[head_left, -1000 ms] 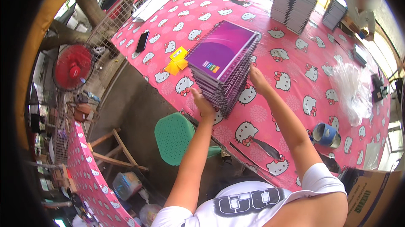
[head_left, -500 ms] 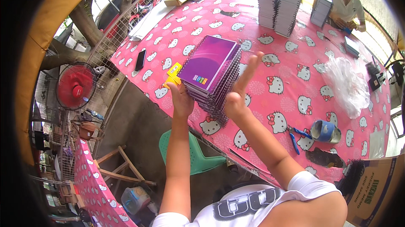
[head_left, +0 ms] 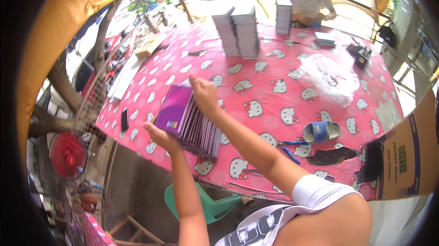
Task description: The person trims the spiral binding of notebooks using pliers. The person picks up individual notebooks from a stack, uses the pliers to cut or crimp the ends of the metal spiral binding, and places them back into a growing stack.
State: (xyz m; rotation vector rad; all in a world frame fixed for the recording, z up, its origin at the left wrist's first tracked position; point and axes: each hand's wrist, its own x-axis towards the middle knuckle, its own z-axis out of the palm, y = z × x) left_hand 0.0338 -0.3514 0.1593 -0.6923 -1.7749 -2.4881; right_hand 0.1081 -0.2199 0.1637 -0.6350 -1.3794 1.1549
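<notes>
A stack of purple-covered spiral notebooks (head_left: pixel 175 105) stands on the table near its left front edge, its dark wire coils turned to the right and fanning out slightly. My left hand (head_left: pixel 163 137) lies against the near left corner of the stack, thumb apart, some fingertips hidden. At the stack's far right edge is my right hand (head_left: pixel 206 96), fingers curled in like a fist beside the coils. Whether those fingers grip a notebook edge is hidden.
Tall notebook stacks (head_left: pixel 247 33) and a person (head_left: pixel 307 3) are at the far side. Rightward lie a plastic bag (head_left: pixel 329 79), a blue slipper (head_left: pixel 320 131), blue-handled pliers (head_left: pixel 291 154) and a cardboard box (head_left: pixel 407 154). A phone (head_left: pixel 125 120) rests left; a green stool (head_left: pixel 208 205) stands below.
My view has swung to the right, so the table appears further left. My right hand has gone from spread fingers to a curled shape against the stack; my left hand stays beside it.
</notes>
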